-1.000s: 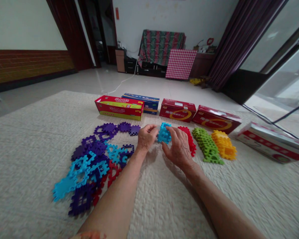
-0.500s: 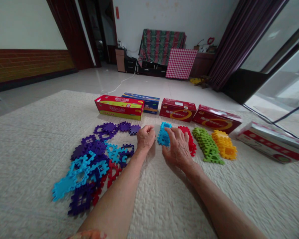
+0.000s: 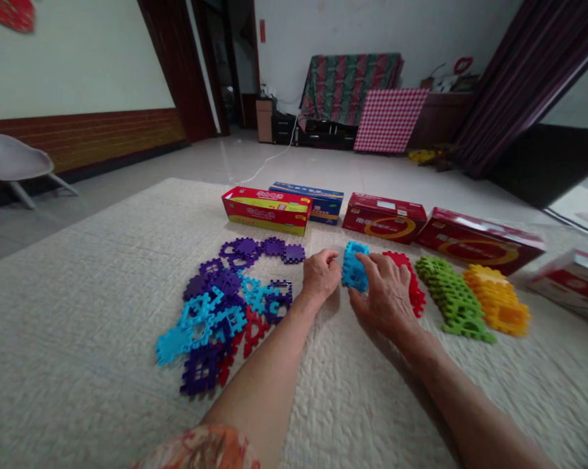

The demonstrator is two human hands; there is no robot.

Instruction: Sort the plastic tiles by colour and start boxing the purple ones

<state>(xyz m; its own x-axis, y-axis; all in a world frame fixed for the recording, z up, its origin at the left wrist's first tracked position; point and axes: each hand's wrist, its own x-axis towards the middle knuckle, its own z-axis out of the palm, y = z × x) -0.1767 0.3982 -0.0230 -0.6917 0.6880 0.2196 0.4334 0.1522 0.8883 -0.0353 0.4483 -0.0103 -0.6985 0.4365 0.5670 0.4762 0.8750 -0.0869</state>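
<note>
A small stack of light blue interlocking plastic tiles (image 3: 355, 267) lies on the pale quilted mat. My right hand (image 3: 384, 290) reaches over its right side, fingers spread and the thumb near its lower edge; the fingertips appear to touch the tiles. My left hand (image 3: 322, 277) rests just left of the stack, fingers curled in and nothing visible in them. Behind my right hand is a row of red tiles (image 3: 414, 286), partly hidden. Left of my left hand lies a loose pile of purple tiles (image 3: 200, 370), light blue tiles (image 3: 174, 345) and red tiles (image 3: 255, 330).
Rows of green tiles (image 3: 453, 299) and yellow tiles (image 3: 497, 299) lie to the right. Beyond the tiles stand a red-yellow box (image 3: 267, 212), a blue box (image 3: 327, 207), two dark red boxes (image 3: 384, 218) and a white-red box (image 3: 575, 286). A chair (image 3: 15, 159) stands far left.
The view has turned left, so everything sits further right and a chair shows. Both hands keep nearly the same places beside the light blue stack.
</note>
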